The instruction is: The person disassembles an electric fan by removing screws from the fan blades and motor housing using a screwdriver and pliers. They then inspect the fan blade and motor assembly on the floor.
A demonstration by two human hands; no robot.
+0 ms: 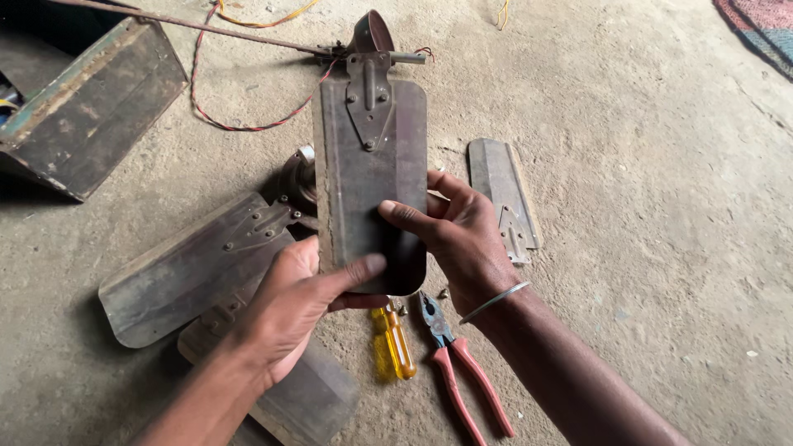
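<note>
Floor: bare grey concrete, dusty and gritty, with faint scratches, small pale specks and darker stained patches.
Box: worn wooden box at the upper left, dark sides, pale chipped rim, standing on the floor and casting a shadow along its base.
Rug: a corner of woven cloth in red, blue and grey at the upper right edge, lying flat on the floor.
Wire: twisted red and black wire curling over the floor beside the box.
Light: soft, even daylight with weak shadows.
Walls and windows: out of view.
</note>
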